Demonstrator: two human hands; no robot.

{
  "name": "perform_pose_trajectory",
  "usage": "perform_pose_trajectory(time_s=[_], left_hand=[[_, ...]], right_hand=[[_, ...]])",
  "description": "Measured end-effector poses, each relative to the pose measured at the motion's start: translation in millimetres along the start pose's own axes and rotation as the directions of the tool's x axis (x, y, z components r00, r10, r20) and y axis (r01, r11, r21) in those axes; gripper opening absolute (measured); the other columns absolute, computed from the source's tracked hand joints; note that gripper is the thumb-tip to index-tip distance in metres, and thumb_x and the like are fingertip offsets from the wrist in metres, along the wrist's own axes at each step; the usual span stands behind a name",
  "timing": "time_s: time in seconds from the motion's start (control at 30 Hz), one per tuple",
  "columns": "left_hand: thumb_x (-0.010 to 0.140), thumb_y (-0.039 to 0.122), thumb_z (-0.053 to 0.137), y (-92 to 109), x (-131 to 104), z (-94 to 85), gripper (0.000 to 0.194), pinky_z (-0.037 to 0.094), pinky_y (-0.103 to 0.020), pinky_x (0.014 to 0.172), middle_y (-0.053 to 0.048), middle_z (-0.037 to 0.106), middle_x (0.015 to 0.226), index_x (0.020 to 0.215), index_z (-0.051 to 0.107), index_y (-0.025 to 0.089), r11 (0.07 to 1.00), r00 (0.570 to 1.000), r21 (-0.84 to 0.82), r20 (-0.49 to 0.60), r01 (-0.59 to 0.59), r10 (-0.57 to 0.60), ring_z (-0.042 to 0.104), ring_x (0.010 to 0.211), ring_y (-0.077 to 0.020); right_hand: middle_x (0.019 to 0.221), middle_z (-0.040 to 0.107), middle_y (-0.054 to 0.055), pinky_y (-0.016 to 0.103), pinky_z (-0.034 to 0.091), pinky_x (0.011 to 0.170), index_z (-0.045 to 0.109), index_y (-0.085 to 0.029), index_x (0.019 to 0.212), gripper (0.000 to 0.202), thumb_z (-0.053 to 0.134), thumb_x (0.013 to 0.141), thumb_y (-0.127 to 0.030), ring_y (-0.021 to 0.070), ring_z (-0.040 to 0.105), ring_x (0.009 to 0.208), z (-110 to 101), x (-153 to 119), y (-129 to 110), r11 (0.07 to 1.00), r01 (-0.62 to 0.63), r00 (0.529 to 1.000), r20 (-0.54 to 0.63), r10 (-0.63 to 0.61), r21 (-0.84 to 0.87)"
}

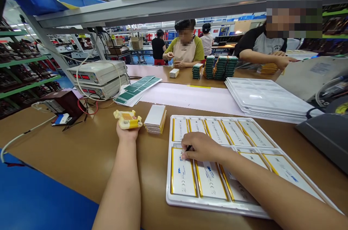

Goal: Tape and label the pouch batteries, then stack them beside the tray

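My left hand (127,134) is closed around a cream-coloured plastic fixture (127,119) with an amber strip across it, held above the table. To its right stands a short stack of flat white pouch batteries (155,116) with gold edges. My right hand (199,146) reaches over a white plastic tray (217,205) holding two rows of pouch batteries. Its thumb and forefinger pinch a small black thing (189,147) at the upper end of the front-left pouch battery (182,177). My fingers partly hide that black thing, so its kind is unclear.
Two stacked instruments (98,74) with red displays stand at the left, near green-and-white sheets (138,88). Stacked empty trays (261,96) lie at the back right, beside a grey machine (323,136). Two people work opposite, near green stacks (224,67). A shelf beam (163,7) crosses overhead.
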State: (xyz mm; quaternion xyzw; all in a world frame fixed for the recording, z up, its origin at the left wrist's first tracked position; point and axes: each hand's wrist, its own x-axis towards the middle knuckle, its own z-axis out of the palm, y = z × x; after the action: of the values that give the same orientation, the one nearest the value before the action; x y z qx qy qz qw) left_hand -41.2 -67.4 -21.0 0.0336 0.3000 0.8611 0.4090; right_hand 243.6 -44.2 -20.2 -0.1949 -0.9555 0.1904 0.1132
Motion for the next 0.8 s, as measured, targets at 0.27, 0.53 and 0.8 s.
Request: perform_pose_trajectory(time_s=[0.27, 0.53, 0.8], left_hand=[[0.072, 0.034, 0.034, 1, 5, -1.3, 0.02, 0.043, -0.032, 0.053, -0.003, 0.056, 0.072, 0.073, 0.051, 0.022, 1.0, 1.0, 0.018, 0.015, 0.012, -0.013, 0.051, 0.054, -0.0148], [0.071, 0.038, 0.035, 0, 7, -1.7, 0.022, 0.044, -0.033, 0.054, -0.004, 0.055, 0.071, 0.072, 0.05, 0.022, 1.0, 1.0, 0.005, 0.013, -0.003, 0.003, 0.053, 0.056, -0.0153], [0.073, 0.039, 0.032, 0, 8, -1.7, 0.025, 0.044, -0.033, 0.053, -0.004, 0.056, 0.075, 0.077, 0.051, 0.024, 0.999, 1.0, 0.03, 0.009, -0.011, 0.011, 0.051, 0.057, -0.0156]], right_hand=[[0.068, 0.054, -0.002, 0.021, 0.035, 0.057, 0.055, -0.017, 0.064, 0.027, 0.067, 0.059, -0.04, 0.0104, 0.048, 0.065, -12, -7, 10, 0.888, -0.042, 0.973, 0.22, -0.067, 0.459], [0.058, 0.054, -0.004, 0.021, 0.027, 0.047, 0.053, -0.019, 0.055, 0.019, 0.067, 0.057, -0.032, 0.0093, 0.043, 0.054, -42, -23, 37, 0.966, -0.243, 0.946, 0.243, 0.215, 0.09], [0.061, 0.056, -0.005, 0.02, 0.031, 0.053, 0.058, -0.019, 0.061, 0.013, 0.065, 0.061, -0.03, 0.0086, 0.047, 0.057, -35, -23, 44, 0.98, -0.117, 0.921, 0.387, 0.047, 0.161]])
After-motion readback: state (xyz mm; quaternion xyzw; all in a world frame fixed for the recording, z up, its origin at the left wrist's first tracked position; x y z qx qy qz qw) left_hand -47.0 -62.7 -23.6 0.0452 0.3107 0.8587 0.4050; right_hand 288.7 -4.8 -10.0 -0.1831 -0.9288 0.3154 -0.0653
